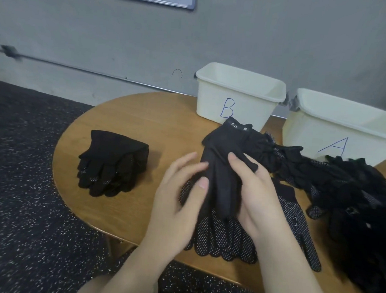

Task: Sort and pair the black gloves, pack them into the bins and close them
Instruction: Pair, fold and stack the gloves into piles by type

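— So, where is the glove [222,169] now?

— It is in front of the person, above the table [131,121], between both hands. It is a smooth black glove with a small white label on the cuff. Its long axis goes away from the person: cuff far, toward bin B [236,99], and fingers near.

— Which hand holds it?

— The right hand [254,193]. Its fingers are curled around the right edge of the glove, thumb on top. The left hand [178,196] is beside the left edge, fingers almost straight, the thumb touching the cloth. I think it is only smoothing, not gripping.

— And under it?

— A dotted glove [223,236] lies flat on the wood, with white grip dots. This one looks knitted, a different kind. I guess the plain glove does not pair with it.

— What else?

— A neat stack [111,162] of dotted gloves at the left. A loose heap [351,197] at the right, near bin A [343,130]. Both bins are pale plastic, without lids on, and I see no gloves inside. So packing is not started, I judge.
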Tool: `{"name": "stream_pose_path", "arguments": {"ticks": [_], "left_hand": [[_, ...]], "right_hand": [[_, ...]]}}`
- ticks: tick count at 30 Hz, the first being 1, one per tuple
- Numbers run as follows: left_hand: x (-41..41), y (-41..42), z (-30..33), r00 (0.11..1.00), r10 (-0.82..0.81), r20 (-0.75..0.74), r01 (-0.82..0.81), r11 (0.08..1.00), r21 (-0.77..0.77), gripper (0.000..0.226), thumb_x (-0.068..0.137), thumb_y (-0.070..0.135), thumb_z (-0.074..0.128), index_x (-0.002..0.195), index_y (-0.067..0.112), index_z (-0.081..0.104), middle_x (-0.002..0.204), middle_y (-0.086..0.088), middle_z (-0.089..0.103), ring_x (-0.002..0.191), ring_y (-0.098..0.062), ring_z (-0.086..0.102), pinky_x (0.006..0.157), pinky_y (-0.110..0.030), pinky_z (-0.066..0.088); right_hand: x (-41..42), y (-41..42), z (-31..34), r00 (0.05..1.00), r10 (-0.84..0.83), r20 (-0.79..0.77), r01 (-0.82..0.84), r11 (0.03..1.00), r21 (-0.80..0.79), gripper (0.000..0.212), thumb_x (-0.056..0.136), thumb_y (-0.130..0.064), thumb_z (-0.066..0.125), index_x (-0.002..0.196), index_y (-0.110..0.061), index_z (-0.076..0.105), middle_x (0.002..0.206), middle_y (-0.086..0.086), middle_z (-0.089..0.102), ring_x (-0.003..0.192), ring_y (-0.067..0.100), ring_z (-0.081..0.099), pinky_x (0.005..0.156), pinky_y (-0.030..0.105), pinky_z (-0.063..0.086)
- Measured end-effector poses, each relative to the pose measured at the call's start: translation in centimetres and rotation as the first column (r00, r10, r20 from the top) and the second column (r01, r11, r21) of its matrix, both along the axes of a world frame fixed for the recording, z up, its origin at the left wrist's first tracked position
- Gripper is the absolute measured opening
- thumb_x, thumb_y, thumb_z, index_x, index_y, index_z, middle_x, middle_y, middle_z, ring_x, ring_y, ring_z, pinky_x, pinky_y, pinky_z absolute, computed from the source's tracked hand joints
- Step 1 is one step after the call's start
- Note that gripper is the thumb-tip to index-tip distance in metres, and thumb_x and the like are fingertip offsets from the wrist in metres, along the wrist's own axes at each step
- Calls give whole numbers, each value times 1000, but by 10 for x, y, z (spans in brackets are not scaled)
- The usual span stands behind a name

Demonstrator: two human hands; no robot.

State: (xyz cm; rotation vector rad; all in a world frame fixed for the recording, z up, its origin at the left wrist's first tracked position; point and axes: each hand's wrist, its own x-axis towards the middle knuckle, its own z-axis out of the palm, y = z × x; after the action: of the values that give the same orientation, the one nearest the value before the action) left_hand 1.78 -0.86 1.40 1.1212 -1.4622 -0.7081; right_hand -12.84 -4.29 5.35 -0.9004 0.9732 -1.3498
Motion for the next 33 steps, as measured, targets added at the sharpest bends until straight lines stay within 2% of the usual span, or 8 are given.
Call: {"name": "stream_pose_path", "arguments": {"ticks": [2,5,9,14,20,24,29,33], "left_hand": [[7,-6,0,985,39,-166,-19,992,122,44,93,57,55,136,47,58,147,31,50,139,11,41,115,-26,34],[20,-17,-2,901,-104,-421,226,942,249,56,85,65,60,136,41,61,134,16,67,125,1,61,108,-30,46],[25,-18,-5,905,-218,-367,319,916,244,36,92,55,64,99,23,77,105,-16,73,103,-30,70,102,-46,54],[21,-13,-7,897,-239,-371,348,901,260,63,91,57,69,96,-5,61,101,-37,60,89,-29,60,81,-48,47],[28,-19,-11,952,19,-305,58,968,243,27,98,34,70,77,19,64,77,-5,64,75,-13,60,66,-32,48],[36,-22,-13,963,171,-210,-121,965,231,18,96,28,71,82,18,71,81,-4,72,80,-15,71,69,-36,58],[37,-31,-14,933,303,-193,-246,931,271,12,96,28,72,87,21,74,82,6,76,80,-9,73,71,-40,64],[41,-46,-19,918,379,-118,-340,904,261,5,99,26,67,98,27,72,82,14,74,78,-5,72,69,-35,63]], "right_hand": [[-7,2,5,996,61,62,-62,998,30,23,100,-22,64,115,-13,77,120,14,75,112,31,72,87,37,61],[-16,4,8,985,124,120,-135,987,89,26,94,-24,69,117,-13,77,124,14,73,114,31,71,87,37,61],[-24,7,9,975,153,160,-173,978,117,26,94,-23,70,117,-12,77,123,15,73,112,30,72,80,34,61],[-26,5,7,970,178,168,-196,976,99,31,93,-25,71,121,-12,75,125,15,72,114,31,71,81,35,61],[-25,-2,-4,965,227,-133,-221,974,56,27,96,-17,70,122,-14,72,121,9,75,112,26,72,88,39,61],[-20,-9,-13,899,134,-418,-133,991,31,24,94,-7,72,115,-19,73,111,3,78,99,22,76,87,50,62],[-7,-50,1,847,61,-528,-81,997,-14,18,93,-9,74,106,-22,75,99,-1,80,96,22,77,95,54,58],[12,-100,4,810,116,-575,-131,991,16,15,93,-7,72,104,-16,74,95,6,80,91,29,77,80,45,61]]}}
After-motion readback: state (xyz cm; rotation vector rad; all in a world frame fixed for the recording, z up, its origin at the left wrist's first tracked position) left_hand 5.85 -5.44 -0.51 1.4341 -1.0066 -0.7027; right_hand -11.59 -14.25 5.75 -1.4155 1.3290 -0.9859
